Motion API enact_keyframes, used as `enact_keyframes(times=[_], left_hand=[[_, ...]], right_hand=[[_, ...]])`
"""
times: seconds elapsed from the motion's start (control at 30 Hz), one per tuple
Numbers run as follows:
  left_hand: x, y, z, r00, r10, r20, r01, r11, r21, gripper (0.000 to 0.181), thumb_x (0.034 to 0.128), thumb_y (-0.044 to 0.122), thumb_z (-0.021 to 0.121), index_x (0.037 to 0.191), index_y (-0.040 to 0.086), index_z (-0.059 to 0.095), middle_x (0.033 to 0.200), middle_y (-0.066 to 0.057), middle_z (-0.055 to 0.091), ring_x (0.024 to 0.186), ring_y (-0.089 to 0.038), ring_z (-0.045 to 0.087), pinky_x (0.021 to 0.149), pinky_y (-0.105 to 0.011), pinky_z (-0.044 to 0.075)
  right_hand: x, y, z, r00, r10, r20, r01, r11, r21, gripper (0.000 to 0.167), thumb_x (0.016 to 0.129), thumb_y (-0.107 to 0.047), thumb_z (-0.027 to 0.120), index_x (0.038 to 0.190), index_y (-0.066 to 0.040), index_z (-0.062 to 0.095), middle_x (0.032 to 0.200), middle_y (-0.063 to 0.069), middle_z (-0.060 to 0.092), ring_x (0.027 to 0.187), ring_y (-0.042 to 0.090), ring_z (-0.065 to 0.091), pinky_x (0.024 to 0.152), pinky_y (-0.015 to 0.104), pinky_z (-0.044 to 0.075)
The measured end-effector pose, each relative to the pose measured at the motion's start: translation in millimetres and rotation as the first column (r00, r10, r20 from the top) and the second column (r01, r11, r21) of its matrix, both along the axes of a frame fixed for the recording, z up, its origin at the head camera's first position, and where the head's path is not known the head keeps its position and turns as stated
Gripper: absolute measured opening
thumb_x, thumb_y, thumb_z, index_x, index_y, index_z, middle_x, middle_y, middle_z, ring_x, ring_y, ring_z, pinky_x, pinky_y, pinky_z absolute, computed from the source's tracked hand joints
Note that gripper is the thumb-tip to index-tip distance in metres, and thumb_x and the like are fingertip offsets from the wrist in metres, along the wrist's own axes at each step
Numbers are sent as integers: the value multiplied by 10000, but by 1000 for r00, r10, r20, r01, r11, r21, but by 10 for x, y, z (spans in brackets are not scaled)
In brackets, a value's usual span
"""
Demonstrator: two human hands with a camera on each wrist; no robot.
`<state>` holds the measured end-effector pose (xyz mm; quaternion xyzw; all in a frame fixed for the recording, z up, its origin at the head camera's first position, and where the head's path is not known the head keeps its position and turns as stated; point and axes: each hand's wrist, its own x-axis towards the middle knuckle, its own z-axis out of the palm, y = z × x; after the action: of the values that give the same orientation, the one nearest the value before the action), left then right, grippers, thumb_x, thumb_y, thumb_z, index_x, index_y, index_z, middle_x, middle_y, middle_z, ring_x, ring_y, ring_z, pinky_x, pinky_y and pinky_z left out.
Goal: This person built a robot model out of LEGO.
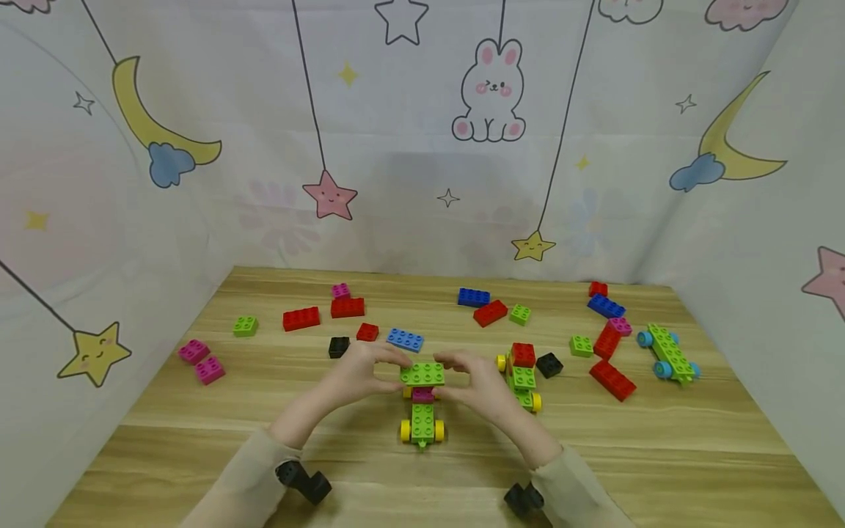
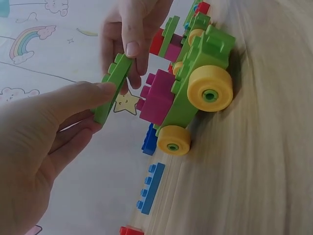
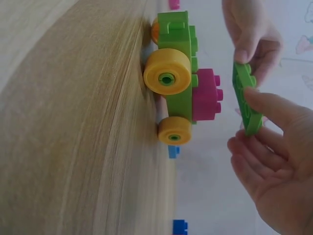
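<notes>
A thin green building plate (image 1: 422,375) is held up between both hands, apart from the magenta brick (image 3: 204,94) below it. My left hand (image 1: 359,375) pinches its left end between thumb and fingers. At the opposite end my right hand (image 1: 477,385) pinches it the same way. The magenta brick sits on a green toy car base (image 1: 422,424) with yellow wheels, which stands on the table. In the left wrist view the plate (image 2: 113,88) is tilted, and a gap shows between it and the magenta studs.
Just right of my right hand stands another yellow-wheeled car (image 1: 524,378) topped with a red brick. A green car base (image 1: 670,353) with blue wheels is farther right. Loose bricks, such as a light blue one (image 1: 405,339), lie scattered across the wooden table (image 1: 356,469).
</notes>
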<state>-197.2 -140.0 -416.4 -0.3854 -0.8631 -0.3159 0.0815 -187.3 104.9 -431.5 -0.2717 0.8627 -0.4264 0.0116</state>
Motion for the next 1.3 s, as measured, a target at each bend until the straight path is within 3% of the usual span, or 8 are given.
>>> enact_keyframes(times=[0.23,0.43,0.57,0.8,1.0,1.3], left_hand=[[9,48,-11,1000,-26,-14,26,1000,-13,276,756,114,839,1013,55,761,1022,-60,753,981,-210,704,874,-370,567],[15,74,18,999,-36,1,36,999,-31,276,767,130,832,1023,57,760,1040,-60,750,1009,-222,696,884,-367,563],[12,90,19,999,-34,28,34,999,-18,296,774,111,825,1051,47,746,1062,-72,742,1026,-234,687,892,-359,561],[8,143,16,994,69,84,-71,997,19,408,794,134,812,1168,26,689,1148,-107,709,1062,-278,657,903,-425,551],[8,213,12,968,154,200,-162,987,22,415,851,185,764,1223,34,665,1173,-108,698,1064,-281,645,913,-470,538],[8,300,-30,957,194,213,-206,978,35,427,844,157,767,1225,-1,655,1141,-123,696,1040,-281,644,898,-443,545]], right_hand=[[-20,15,-16,999,39,-28,-38,998,49,413,852,-200,768,1218,-36,672,1215,110,680,1118,290,627,951,477,521],[-9,20,2,998,53,-24,-52,996,75,407,851,-164,762,1218,-16,667,1215,153,672,1155,323,608,953,517,506],[4,15,17,1000,24,-12,-23,998,66,391,836,-144,770,1203,-43,682,1190,124,685,1138,303,619,951,515,507],[10,15,10,995,-99,-18,99,995,-1,357,799,-91,782,1147,-60,708,1136,85,711,1079,277,649,938,491,522],[20,9,13,979,-203,-34,200,978,-58,341,783,-83,805,1114,-76,724,1100,71,725,1035,257,662,918,470,533],[35,-10,13,979,-203,-34,201,978,-58,343,785,-84,806,1118,-79,724,1112,74,717,1047,261,656,917,455,539]])
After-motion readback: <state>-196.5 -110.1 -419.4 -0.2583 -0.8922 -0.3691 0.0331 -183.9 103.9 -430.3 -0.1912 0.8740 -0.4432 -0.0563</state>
